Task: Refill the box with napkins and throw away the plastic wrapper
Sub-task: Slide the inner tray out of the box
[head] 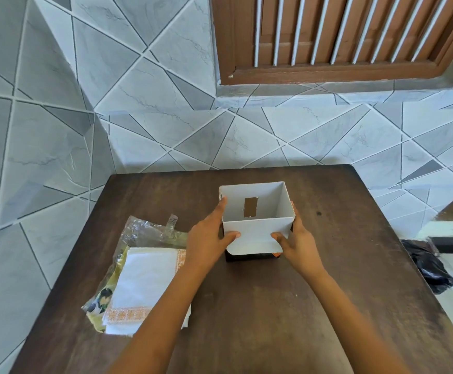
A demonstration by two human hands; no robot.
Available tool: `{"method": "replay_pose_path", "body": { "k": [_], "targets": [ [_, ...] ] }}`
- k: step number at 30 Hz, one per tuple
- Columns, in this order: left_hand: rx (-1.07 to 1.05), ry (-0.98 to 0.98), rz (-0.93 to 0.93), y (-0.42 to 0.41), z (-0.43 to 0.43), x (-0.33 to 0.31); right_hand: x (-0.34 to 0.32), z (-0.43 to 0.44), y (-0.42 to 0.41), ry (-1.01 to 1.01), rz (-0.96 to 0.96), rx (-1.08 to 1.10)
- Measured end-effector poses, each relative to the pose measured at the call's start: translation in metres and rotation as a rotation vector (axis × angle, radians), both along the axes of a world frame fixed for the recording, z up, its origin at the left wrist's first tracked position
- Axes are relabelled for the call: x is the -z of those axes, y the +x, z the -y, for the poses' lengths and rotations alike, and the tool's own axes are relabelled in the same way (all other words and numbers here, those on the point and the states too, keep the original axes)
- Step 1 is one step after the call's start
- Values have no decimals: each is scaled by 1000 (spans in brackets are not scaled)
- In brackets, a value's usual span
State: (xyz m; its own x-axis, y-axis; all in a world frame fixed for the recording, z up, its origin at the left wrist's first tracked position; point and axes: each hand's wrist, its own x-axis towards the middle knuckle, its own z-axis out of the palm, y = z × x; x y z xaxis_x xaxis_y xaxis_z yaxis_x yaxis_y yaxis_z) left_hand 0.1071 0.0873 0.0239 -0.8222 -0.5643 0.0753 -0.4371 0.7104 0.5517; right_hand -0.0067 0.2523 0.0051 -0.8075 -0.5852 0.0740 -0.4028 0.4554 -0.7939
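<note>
An open cardboard box (263, 203), white inside with a slot in its bottom, stands on the middle of the brown table (327, 292). My left hand (209, 238) grips its left side, thumb pressing the near flap. My right hand (298, 238) grips the right side, thumb on the same flap. The flap is folded outward toward me. A stack of white napkins (144, 282) with orange borders lies at the table's left, on top of the clear plastic wrapper (149, 230).
The table stands against a tiled wall (166, 117) under a wooden shuttered window (341, 36). A black plastic bag (427, 265) lies on the floor to the right of the table.
</note>
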Motion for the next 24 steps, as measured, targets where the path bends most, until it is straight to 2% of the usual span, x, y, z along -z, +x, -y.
{"method": "replay_pose_path", "body": {
  "k": [5, 10, 14, 16, 19, 22, 24],
  "targets": [
    [18, 19, 2, 2, 0, -3, 3, 1, 5, 3, 12, 43],
    [18, 166, -45, 15, -4, -3, 2, -7, 15, 23, -24, 78],
    [23, 204, -54, 20, -7, 3, 9, -9, 22, 53, -5, 82],
    [26, 242, -74, 23, -6, 6, 11, -8, 23, 95, -86, 123],
    [-3, 329, -93, 33, -2, 8, 8, -7, 32, 149, -323, 222],
    [-74, 389, -152, 50, 7, 2, -13, 3, 48, 127, -520, 295],
    [-103, 389, -182, 67, 18, -4, -27, 19, 66, 82, -599, 257]
  ]
}}
